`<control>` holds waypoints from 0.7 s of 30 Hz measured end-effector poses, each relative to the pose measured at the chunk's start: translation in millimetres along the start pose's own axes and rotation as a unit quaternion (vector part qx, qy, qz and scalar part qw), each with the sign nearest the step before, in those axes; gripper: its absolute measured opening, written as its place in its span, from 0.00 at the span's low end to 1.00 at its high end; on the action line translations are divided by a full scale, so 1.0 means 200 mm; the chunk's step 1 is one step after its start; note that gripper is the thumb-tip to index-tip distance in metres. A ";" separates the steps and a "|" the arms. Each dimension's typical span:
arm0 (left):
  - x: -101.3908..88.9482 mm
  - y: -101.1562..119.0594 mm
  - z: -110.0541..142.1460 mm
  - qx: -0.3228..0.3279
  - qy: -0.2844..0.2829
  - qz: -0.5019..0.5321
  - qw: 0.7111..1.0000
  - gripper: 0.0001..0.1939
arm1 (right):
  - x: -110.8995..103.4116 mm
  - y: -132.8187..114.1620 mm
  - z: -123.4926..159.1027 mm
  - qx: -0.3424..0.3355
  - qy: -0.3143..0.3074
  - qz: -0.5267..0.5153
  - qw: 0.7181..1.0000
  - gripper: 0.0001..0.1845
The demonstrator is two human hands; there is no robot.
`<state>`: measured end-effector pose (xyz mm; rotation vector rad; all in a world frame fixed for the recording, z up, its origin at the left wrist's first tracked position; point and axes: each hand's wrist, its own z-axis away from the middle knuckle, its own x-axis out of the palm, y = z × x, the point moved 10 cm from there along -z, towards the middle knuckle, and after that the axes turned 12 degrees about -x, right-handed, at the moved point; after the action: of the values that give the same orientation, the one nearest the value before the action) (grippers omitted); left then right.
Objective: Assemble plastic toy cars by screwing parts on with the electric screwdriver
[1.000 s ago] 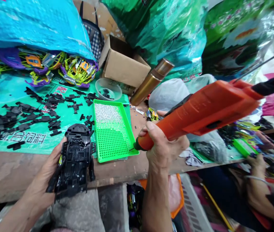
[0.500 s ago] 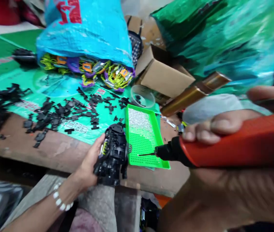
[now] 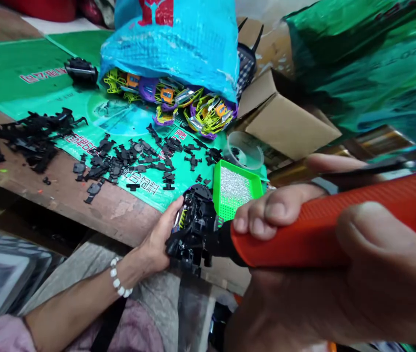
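Green tray (image 3: 252, 182) of tiny screws; left hand (image 3: 161, 235) around black chassis (image 3: 193, 230), right hand (image 3: 325, 274) clenched on orange screwdriver (image 3: 340, 222).

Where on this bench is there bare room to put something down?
Bare wood at the near edge, between the black parts and the left hand. Green mat far left is open too. Crowded around the screw tray and blue bag.

Left hand (image 3: 158, 234) curled, forearm outstretched with beaded wrist; right hand (image 3: 325, 259) close up, grip clenched tight.

Toy assembly workshop, black plastic parts (image 3: 120, 161) on wooden bench (image 3: 108, 210), screw tray (image 3: 235, 188)
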<state>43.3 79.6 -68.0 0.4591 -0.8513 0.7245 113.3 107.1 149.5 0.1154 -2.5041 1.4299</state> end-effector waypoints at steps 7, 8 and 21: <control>0.05 -0.03 0.00 -0.024 -0.032 0.026 0.999 0.18 | 0.00 0.00 0.03 -0.004 -0.018 -0.028 0.999 0.03; 0.04 -0.03 0.00 -0.024 -0.035 0.023 0.999 0.18 | 0.00 0.01 0.03 -0.005 -0.017 -0.033 0.999 0.02; 0.10 -0.04 0.02 -0.034 -0.052 0.011 0.998 0.21 | -0.03 0.02 0.04 -0.003 -0.003 -0.025 1.000 0.08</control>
<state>54.9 79.4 -50.5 0.4295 -0.9778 0.6942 116.9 102.6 141.1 0.1791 -2.4925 1.4046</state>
